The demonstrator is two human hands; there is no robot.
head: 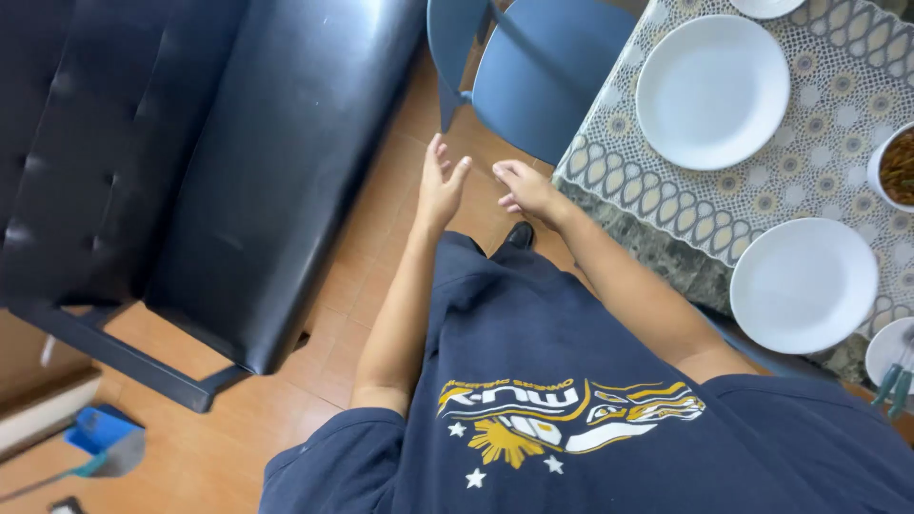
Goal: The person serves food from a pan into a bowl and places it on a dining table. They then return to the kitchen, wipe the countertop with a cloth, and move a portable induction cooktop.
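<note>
Your left hand [440, 188] is spread and empty; your right hand [526, 188], loosely curled and seemingly empty, hovers beside the counter [609, 157] edge, near the blue chair [543, 71] tucked under.

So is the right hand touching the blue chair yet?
Apart. The head view shows the right hand open over bare floor beside the table edge, with floor visible between its fingers and the blue chair.
</note>
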